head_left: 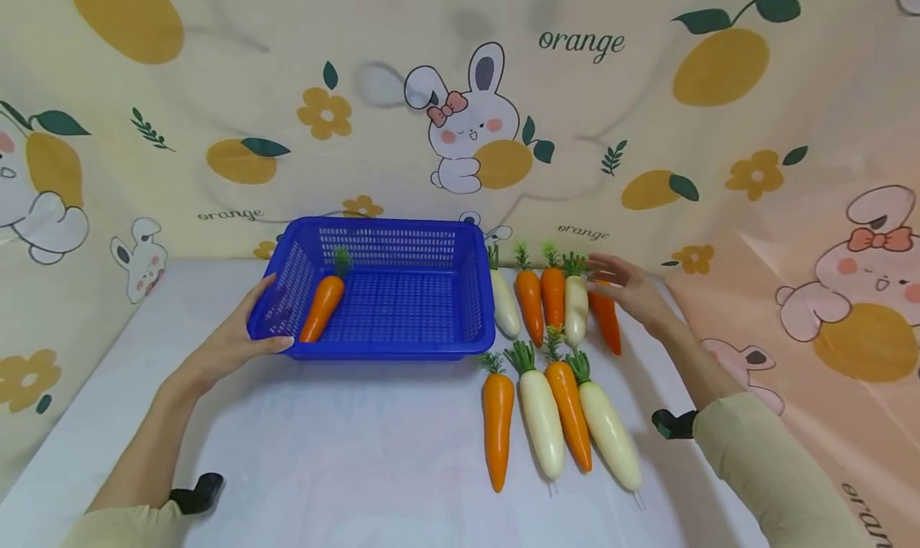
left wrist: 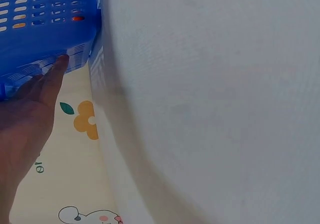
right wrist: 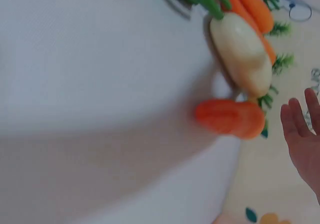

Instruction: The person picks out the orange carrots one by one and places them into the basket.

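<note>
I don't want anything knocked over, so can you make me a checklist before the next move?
1. Blue rectangular plastic basket upright: ok.
2. Left grip on the basket: ok, at its front left corner.
3. Room inside: ok, just one shiny orange tapered carrot, lying toward the left.
4. Rightmost orange carrot held by the right grip: not ok, that grip is open.
5. Low path from there to the basket clear: not ok, two long white radishes and two orange carrots lie between.

Beige slvs [head_left: 776, 468], blk wrist cams [head_left: 204, 494] prob.
</note>
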`<state>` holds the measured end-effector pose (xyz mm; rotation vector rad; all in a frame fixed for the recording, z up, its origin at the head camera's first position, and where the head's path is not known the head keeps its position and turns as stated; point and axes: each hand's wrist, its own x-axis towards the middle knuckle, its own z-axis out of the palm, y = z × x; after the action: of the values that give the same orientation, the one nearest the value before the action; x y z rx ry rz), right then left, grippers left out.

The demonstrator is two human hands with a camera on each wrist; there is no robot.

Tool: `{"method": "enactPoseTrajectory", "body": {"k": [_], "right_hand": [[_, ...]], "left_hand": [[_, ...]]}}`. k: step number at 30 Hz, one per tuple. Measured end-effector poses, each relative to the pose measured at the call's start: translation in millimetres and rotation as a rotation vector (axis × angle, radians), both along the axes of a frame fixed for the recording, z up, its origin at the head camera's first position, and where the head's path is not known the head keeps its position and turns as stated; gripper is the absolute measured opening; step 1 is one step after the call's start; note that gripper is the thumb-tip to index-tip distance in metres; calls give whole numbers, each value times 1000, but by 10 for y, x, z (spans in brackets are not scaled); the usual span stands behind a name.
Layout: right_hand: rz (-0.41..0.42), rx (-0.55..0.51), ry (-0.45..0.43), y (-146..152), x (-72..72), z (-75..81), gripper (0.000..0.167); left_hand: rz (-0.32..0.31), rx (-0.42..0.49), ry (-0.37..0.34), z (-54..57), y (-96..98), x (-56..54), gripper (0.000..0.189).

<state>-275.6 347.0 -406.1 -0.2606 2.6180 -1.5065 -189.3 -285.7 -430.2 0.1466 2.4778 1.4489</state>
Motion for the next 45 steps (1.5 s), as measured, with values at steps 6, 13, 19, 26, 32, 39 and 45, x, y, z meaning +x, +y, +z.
{"method": "enactPoseTrajectory", "body": {"k": [6,13,19,26,32,39,45], "right_hand": [[-17,48,36,181,19,-83,61],[-38,67,-17,350,-5,-237,64],[-58,65,-130,458,-21,-396,74],[-37,179,-201,422,-88,-462,86],[-30,283,-221,335,-164,-420,92],[-32,222,-233,365,-147,-410,86],[-53,134,-231,406,-106,-417,82]], "left_hand": [[10,0,4,38,-8,2,107],[12,25,3,44,13,13,106],[2,64,6,1,9,23,105],[3,46,2,5,-8,25,105],[8,53,4,10,-4,35,105],[10,57,0,3,14,27,106],[10,64,2,4,17,13,106]]}}
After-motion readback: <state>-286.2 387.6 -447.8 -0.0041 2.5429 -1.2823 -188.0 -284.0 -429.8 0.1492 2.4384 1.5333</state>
